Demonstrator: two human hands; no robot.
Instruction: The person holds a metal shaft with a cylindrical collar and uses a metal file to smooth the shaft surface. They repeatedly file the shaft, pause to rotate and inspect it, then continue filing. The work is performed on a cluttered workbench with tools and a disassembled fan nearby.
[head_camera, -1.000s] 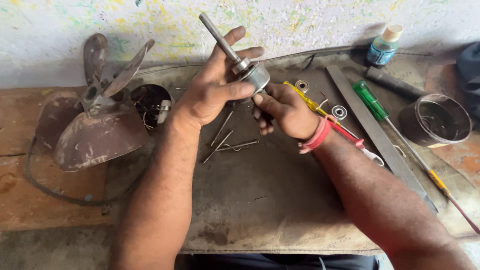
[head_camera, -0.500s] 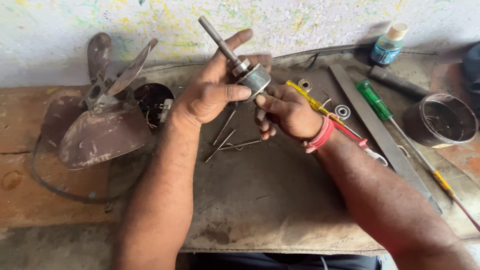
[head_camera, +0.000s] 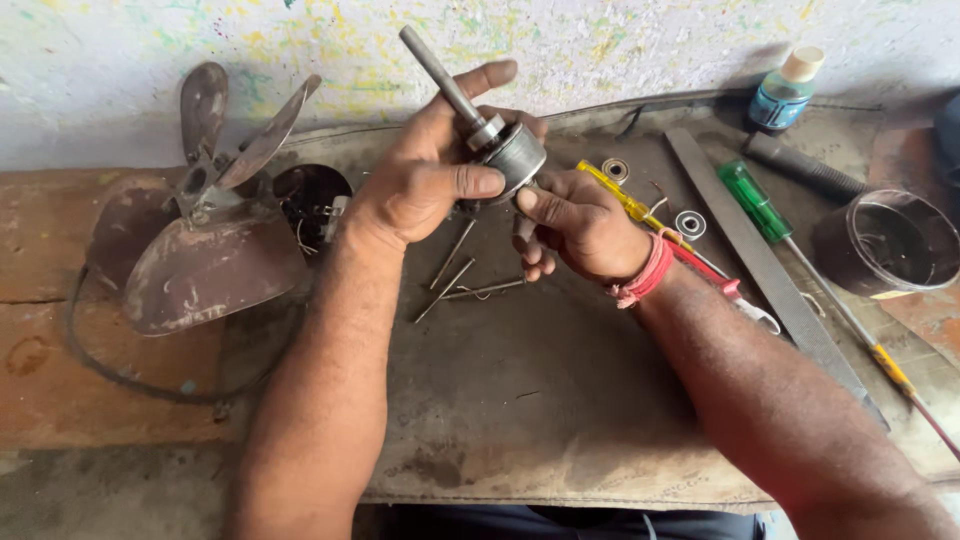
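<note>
Grimy mat (head_camera: 560, 420) unchanged; both hands, left hand (head_camera: 425, 180) and right hand (head_camera: 580, 225), stay clamped on one rotor (head_camera: 510, 150); three loose bolts (head_camera: 465, 280), two bearings (head_camera: 690, 223).

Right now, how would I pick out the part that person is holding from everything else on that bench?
Start at the rusty fan blades on the left of the grey mat, then look right to the left hand and right hand raised together. Between them is the motor rotor: a ribbed metal drum on a long shaft pointing up-left, the only piece off the bench.

Left hand (head_camera: 430, 180) fingers curled; right hand (head_camera: 580, 225) gripping.
</note>
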